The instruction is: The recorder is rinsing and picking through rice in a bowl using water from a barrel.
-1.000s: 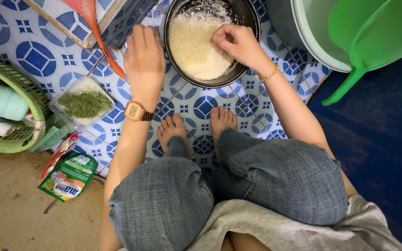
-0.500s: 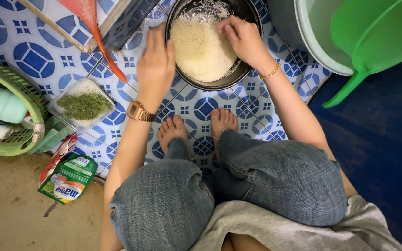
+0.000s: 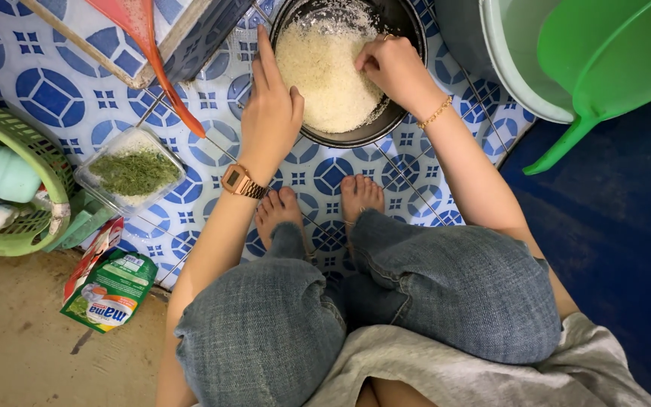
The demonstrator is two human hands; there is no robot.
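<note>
Left hand (image 3: 269, 113) lies flat, fingers spread, on the bowl's (image 3: 408, 30) rim at nine o'clock; right hand (image 3: 393, 68) curls, fingertips pinching into rice (image 3: 325, 71). Rice looks damp and clumped; no water pooled, so the washing seems early.

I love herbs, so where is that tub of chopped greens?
The clear tub of greens sits on the tiled floor, left of the left hand, beside the green basket.

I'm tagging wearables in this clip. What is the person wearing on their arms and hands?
Both forearms are bare, with no sleeves in view. The left hand has a gold-coloured watch with a rectangular face on a metal band at the wrist. The right hand has a thin gold-coloured chain bracelet at the wrist. No gloves.
</note>
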